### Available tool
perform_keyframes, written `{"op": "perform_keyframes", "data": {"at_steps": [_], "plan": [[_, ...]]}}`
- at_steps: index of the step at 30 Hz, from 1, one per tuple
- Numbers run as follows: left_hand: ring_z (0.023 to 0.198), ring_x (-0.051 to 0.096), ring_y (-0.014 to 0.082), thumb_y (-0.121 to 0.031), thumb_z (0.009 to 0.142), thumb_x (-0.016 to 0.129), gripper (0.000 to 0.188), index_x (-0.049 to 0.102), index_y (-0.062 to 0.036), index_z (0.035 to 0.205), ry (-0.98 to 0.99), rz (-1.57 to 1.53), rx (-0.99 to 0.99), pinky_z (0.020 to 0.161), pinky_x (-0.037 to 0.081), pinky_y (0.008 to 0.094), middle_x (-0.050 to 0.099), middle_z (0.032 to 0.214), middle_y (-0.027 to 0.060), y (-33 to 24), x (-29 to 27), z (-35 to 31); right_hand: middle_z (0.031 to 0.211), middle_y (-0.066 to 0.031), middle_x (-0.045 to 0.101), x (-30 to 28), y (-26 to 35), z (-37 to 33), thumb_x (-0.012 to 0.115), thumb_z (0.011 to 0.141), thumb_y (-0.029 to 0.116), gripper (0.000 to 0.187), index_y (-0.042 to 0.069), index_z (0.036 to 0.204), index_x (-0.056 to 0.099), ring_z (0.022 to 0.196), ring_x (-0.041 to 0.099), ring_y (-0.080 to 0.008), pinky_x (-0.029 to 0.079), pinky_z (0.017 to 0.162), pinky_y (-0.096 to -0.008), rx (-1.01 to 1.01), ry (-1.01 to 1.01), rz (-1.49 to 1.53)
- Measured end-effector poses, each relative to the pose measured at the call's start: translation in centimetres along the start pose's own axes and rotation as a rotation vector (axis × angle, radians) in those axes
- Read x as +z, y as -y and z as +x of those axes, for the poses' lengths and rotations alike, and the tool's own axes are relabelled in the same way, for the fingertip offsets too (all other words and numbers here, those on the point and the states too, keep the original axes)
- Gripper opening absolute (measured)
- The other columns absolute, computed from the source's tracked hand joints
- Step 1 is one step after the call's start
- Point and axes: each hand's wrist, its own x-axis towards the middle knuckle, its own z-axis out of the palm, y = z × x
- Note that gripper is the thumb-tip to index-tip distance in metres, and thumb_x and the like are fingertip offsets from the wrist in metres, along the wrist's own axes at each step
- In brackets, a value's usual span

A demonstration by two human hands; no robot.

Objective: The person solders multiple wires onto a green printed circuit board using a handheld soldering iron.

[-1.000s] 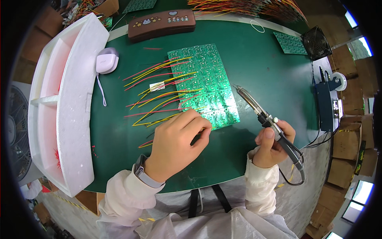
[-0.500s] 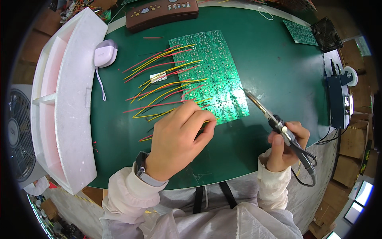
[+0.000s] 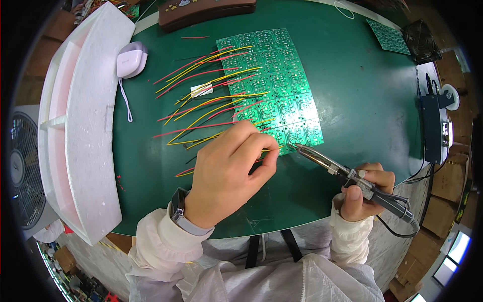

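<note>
A green panel of printed circuit boards lies on the table. Red, yellow and black wires fan out to the left from its left part. Over its near left corner, my left hand pinches a yellow wire, whose end shows just past the fingertips; other wires run beneath this hand. My right hand grips a soldering iron with a black cable, its slim metal tip at the panel's near edge, close to that wire end. Whether the tip touches the board, I cannot tell.
A white foam tray with compartments stands at left, beside a lilac case with a strap. A brown case lies at the back. At right are a dark soldering station, a black fan and another circuit panel.
The soldering iron's tip has moved left and toward me, from the panel's right edge to the wire end by my left fingertips. My left hand keeps its pinch. The whole view has shifted slightly.
</note>
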Motion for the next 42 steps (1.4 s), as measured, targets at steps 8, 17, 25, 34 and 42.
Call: {"op": "perform_keyframes", "data": {"at_steps": [8,17,25,34,42], "plan": [[0.053,0.049,0.0123,0.004,0.063,0.063,0.017,0.054,-0.0038,0.074,0.001,-0.028,-0.003,0.046,0.04,0.0227,0.05,0.069,0.0039,0.18,0.27,0.02,0.065,-0.0104,0.051,-0.18,-0.01,-0.11,0.066,0.07,0.027,0.037,0.002,0.084,0.042,0.053,0.044,-0.0114,0.039,0.053,-0.023,0.042,0.012,0.004],[0.052,0.048,0.0121,0.004,0.062,0.063,0.017,0.054,-0.0043,0.073,0.013,-0.016,-0.008,0.046,0.038,0.0229,0.049,0.068,0.0033,0.17,0.14,-0.01,0.066,-0.0103,0.051,-0.03,0.1,-0.09,0.066,0.07,0.027,0.038,0.002,0.083,0.042,0.053,0.045,-0.011,0.039,0.052,-0.0222,0.043,0.015,0.021],[0.051,0.047,0.0117,0.005,0.062,0.063,0.017,0.054,-0.0047,0.072,-0.004,-0.005,0.011,0.045,0.037,0.0227,0.048,0.067,0.0026,0.23,0.2,-0.01,0.066,-0.0105,0.051,0.04,0.1,-0.05,0.066,0.07,0.027,0.037,0.002,0.084,0.042,0.054,0.045,-0.0111,0.039,0.053,-0.0223,0.041,0.026,0.018],[0.051,0.047,0.0121,0.005,0.062,0.062,0.016,0.053,-0.0045,0.072,-0.008,-0.005,0.013,0.045,0.037,0.0231,0.047,0.066,0.0029,0.26,0.31,0.02,0.064,-0.0096,0.05,0.31,-0.04,0.14,0.066,0.07,0.028,0.037,0.002,0.082,0.042,0.052,0.044,-0.0109,0.037,0.051,-0.0227,-0.011,0.028,0.005],[0.052,0.047,0.0125,0.004,0.062,0.062,0.016,0.053,-0.0042,0.072,0.009,0.017,-0.014,0.046,0.038,0.0233,0.047,0.066,0.0032,0.14,0.34,0.02,0.061,-0.0074,0.049,0.64,-0.11,0.34,0.066,0.069,0.029,0.038,0.002,0.08,0.041,0.05,0.043,-0.0108,0.036,0.05,-0.0233,-0.071,0.015,-0.024]]}}
